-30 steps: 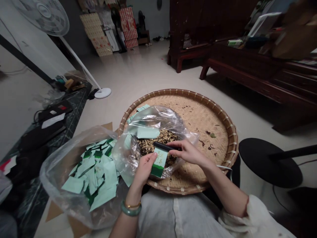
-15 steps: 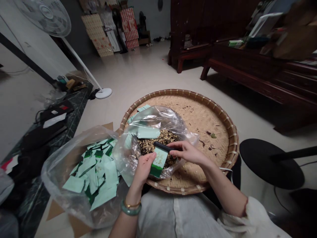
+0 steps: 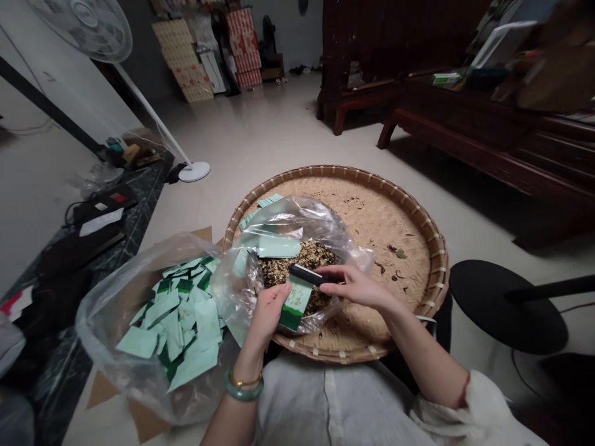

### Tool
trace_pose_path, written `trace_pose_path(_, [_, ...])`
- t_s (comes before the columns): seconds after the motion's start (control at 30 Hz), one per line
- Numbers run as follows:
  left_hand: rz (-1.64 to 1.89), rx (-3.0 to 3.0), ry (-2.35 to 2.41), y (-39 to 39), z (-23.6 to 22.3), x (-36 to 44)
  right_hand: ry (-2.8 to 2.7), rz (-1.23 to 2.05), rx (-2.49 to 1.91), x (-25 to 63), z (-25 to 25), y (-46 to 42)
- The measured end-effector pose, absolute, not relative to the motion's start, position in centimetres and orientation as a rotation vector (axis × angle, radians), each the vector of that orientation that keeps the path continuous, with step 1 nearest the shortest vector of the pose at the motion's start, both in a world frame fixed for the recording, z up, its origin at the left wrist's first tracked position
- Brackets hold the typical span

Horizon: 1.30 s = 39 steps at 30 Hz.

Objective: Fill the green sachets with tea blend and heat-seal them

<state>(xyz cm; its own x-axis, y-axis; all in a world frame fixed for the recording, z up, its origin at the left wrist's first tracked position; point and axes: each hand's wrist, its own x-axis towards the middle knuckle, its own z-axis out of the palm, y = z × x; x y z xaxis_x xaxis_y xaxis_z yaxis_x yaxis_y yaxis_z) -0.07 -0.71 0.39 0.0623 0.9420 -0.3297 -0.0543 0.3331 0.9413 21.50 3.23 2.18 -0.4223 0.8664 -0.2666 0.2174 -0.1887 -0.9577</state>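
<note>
Green packet (image 3: 298, 305), left fingers (image 3: 281, 292) pinching it

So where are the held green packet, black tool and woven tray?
Green packet (image 3: 298, 300), head view: middle of its printed front.
Black tool (image 3: 305, 275), head view: middle of its body.
Woven tray (image 3: 388, 210), head view: bare woven base.

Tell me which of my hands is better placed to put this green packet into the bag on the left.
Probably your left hand: it grips the green packet and is nearer the left bag. Your right hand is farther away and holds a black tool.
</note>
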Motion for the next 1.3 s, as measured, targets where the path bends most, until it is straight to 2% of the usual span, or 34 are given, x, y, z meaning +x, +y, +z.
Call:
trace_pose_path(0.17, [0.930,0.961,1.267,-0.8,0.6,0.0,-1.648,1.452,-1.255,20.4,1.9,3.0])
trace_pose_path(0.37, [0.961,0.933,1.268,-0.7,0.5,-0.2,-1.581,1.699,-1.273,21.1,2.2,3.2])
trace_pose_path(0.57, [0.957,0.973,1.272,-0.6,0.4,-0.2,-1.628,1.476,-1.225,20.5,1.6,3.1])
trace_pose_path(0.77, [0.998,0.992,1.286,-0.3,0.7,-0.5,-1.608,1.575,-1.322,21.4,2.0,3.6])
trace_pose_path(0.83, [1.038,0.957,1.302,-0.3,0.6,-0.8,-1.663,1.402,-1.395,22.3,1.9,4.1])
trace_pose_path(1.0, [1.040,0.905,1.296,-0.2,0.5,-1.1,-2.086,0.686,-1.531,24.0,0.2,5.5])
trace_pose_path(1.1, [1.013,0.914,1.302,-0.3,0.4,-1.0,-2.209,0.427,-1.617,23.7,-0.3,6.0])
trace_pose_path(1.2, [0.944,0.957,1.285,-0.5,0.4,-0.6,-2.132,0.438,-1.565,22.0,0.3,5.4])
trace_pose_path(1.3, [0.835,1.059,1.246,-0.7,0.5,-0.2,-2.046,0.701,-1.348,19.3,1.0,4.2])
